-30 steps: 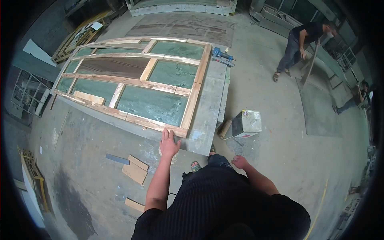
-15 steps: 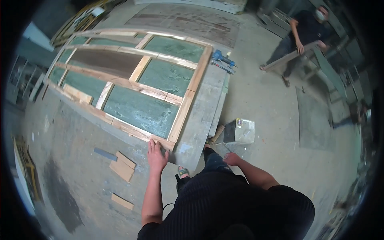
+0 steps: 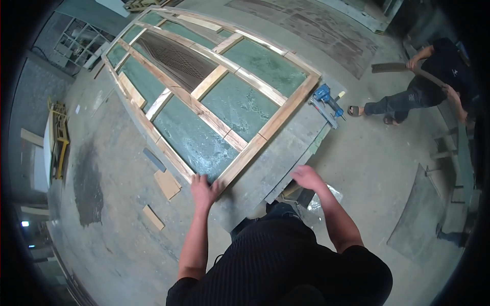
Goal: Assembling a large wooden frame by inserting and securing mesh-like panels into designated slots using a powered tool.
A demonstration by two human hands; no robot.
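Observation:
A large wooden frame (image 3: 263, 135) with crossbars lies on a table (image 3: 255, 183), with green surface showing through its openings. My left hand (image 3: 204, 193) grips the frame's near corner, its fingers bent over the wood. Beyond the table's right edge, my right hand (image 3: 308, 178) hangs in the air with curled fingers. Whatever it may hold is hidden. A blue nail gun (image 3: 326, 99) rests at the table's far right corner, ahead of that hand. A loose wooden strip (image 3: 131, 90) lies inside the frame's left side.
Board offcuts (image 3: 167, 184) lie on the floor at left. A metal can (image 3: 326, 196) stands beside the table, partly behind my right arm. At right, a co-worker (image 3: 434, 76) holds a long curved piece (image 3: 395, 67). A flat sheet (image 3: 416, 214) lies on the floor.
My view has swung, so the frame appears nearer and turned. My right hand has risen forward from beside my body to the table's edge. My left hand stays on the frame corner.

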